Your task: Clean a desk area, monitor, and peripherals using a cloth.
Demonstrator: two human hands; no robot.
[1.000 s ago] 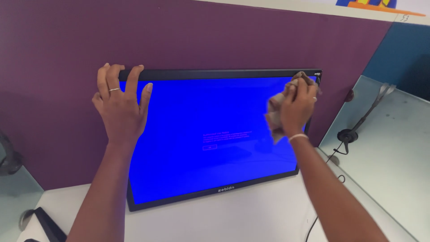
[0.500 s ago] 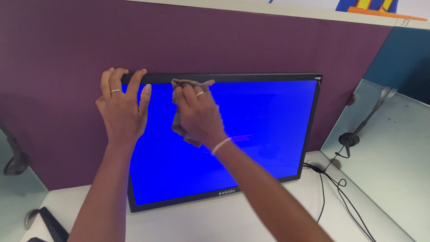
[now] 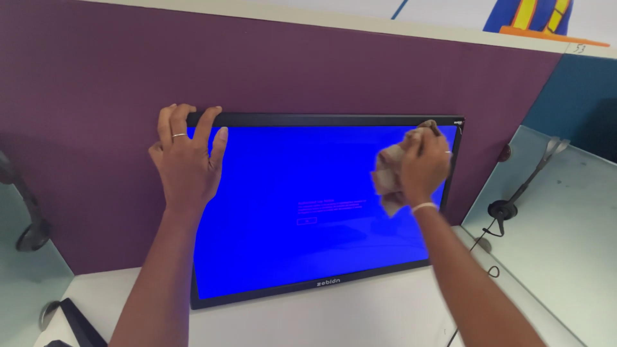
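Note:
A black-framed monitor point(image 3: 321, 283) with a bright blue screen leans back against a purple partition. My left hand point(image 3: 188, 164) grips the monitor's top left corner, fingers hooked over the upper edge. My right hand point(image 3: 424, 166) presses a crumpled brownish cloth point(image 3: 387, 175) against the screen near the top right corner. A ring shows on each hand and a thin white band on my right wrist.
The monitor stands on a white desk point(image 3: 334, 318). A frosted glass divider point(image 3: 565, 212) rises at the right with a black headset point(image 3: 508, 204) hanging on it. Another headset point(image 3: 29, 222) hangs at the far left. A dark object point(image 3: 80, 321) lies at the desk's lower left.
My right hand swept the cloth from the top right corner to the top left of the screen, then back to the top right. My left hand kept its hold on the corner.

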